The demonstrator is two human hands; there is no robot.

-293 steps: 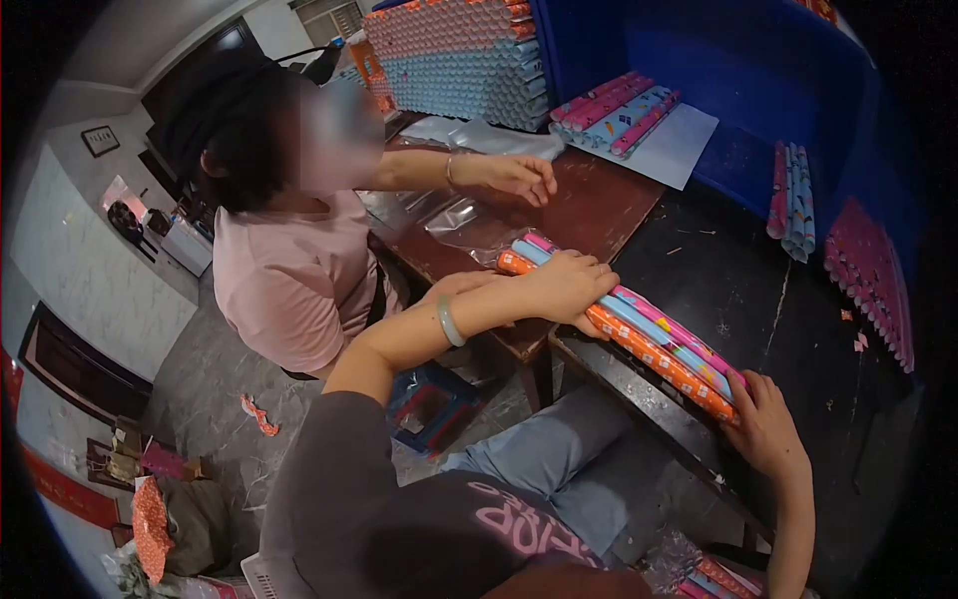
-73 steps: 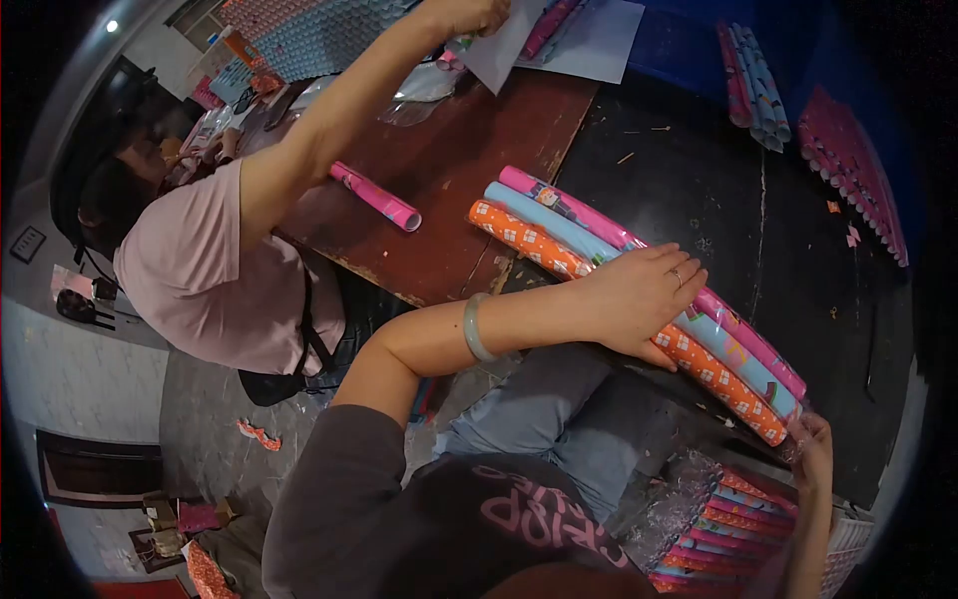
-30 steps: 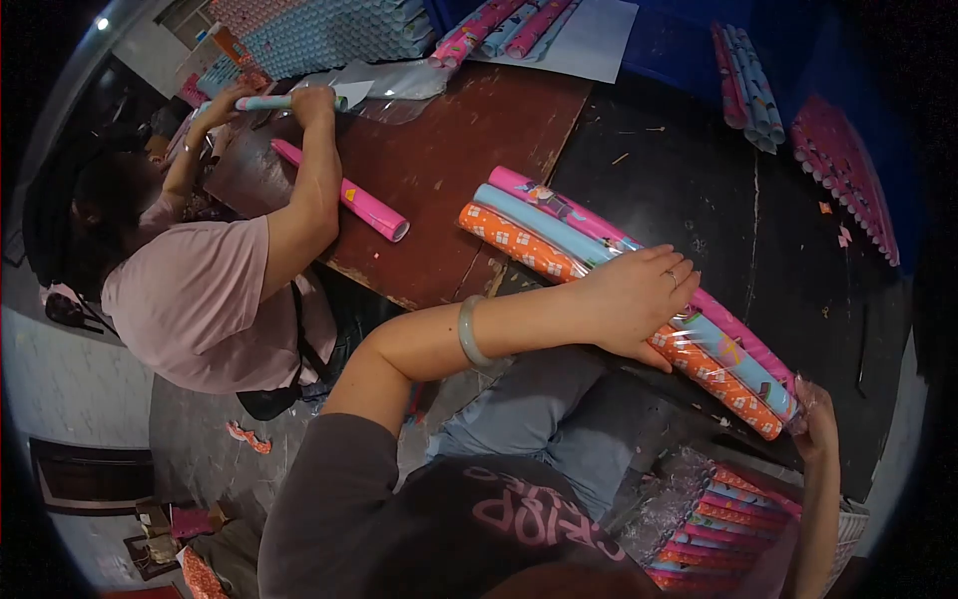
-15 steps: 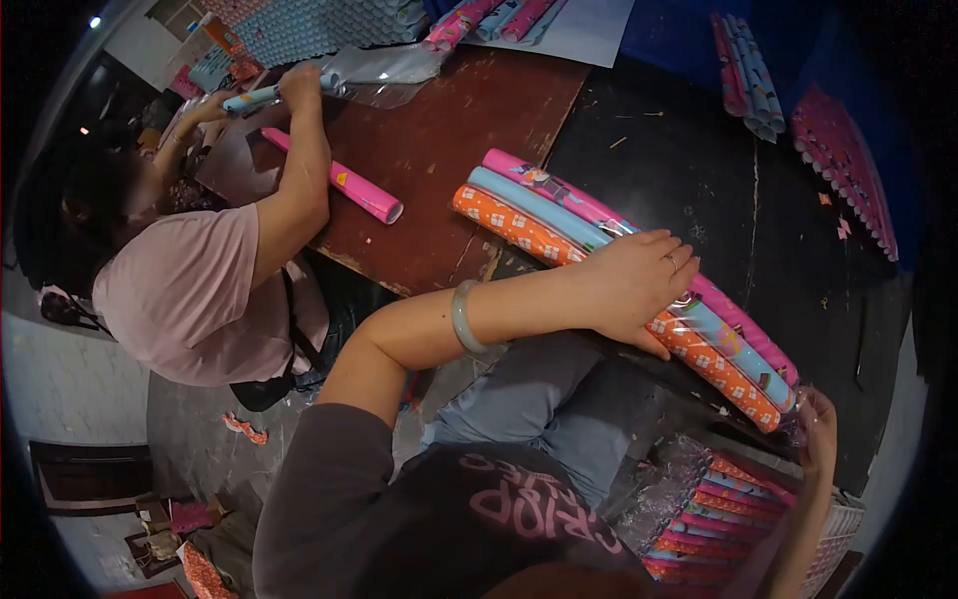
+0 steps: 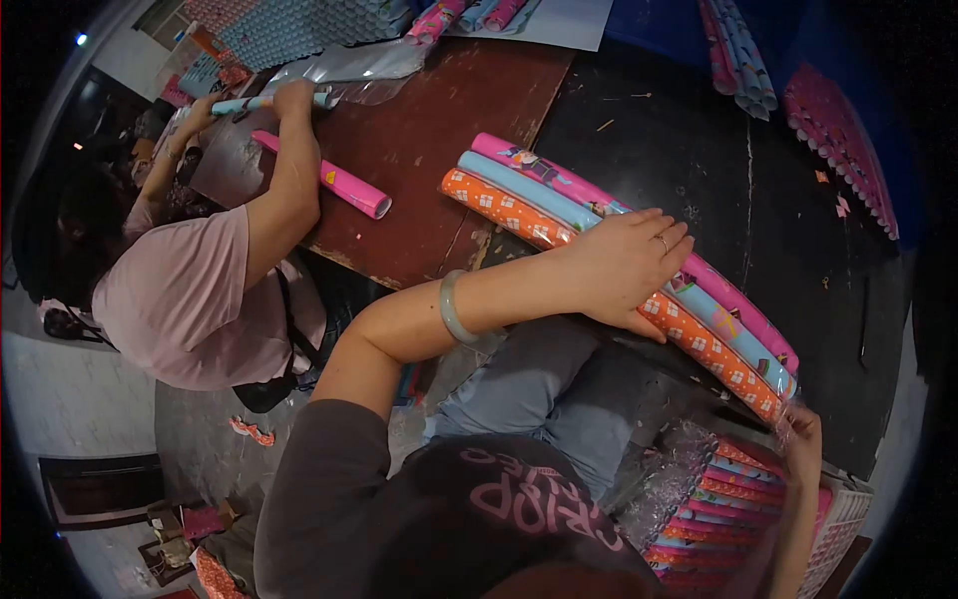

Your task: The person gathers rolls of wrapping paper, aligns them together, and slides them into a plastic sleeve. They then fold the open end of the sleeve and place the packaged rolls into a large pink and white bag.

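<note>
Three rolls of wrapping paper, one pink (image 5: 514, 158), one light blue (image 5: 519, 183) and one orange with white gift prints (image 5: 499, 207), lie side by side on the table in clear plastic. My left hand (image 5: 631, 265) lies across their middle, fingers over the far side and thumb against the orange roll. At their near right end my right hand (image 5: 801, 439) is closed on the gathered clear plastic wrap (image 5: 785, 417). Parts of the rolls are hidden under my left hand.
A co-worker (image 5: 190, 290) at the left handles a light blue roll (image 5: 239, 104). A pink roll (image 5: 354, 190) lies on the brown table part. More rolls (image 5: 738, 60) lie at the far right. Below the table edge a crate (image 5: 843, 524) stands beside stacked wrapped rolls (image 5: 714, 509).
The view has shifted slightly. My right hand has moved in against the rolls' end, its fingers drawn together on the plastic. My left hand stays on the rolls.
</note>
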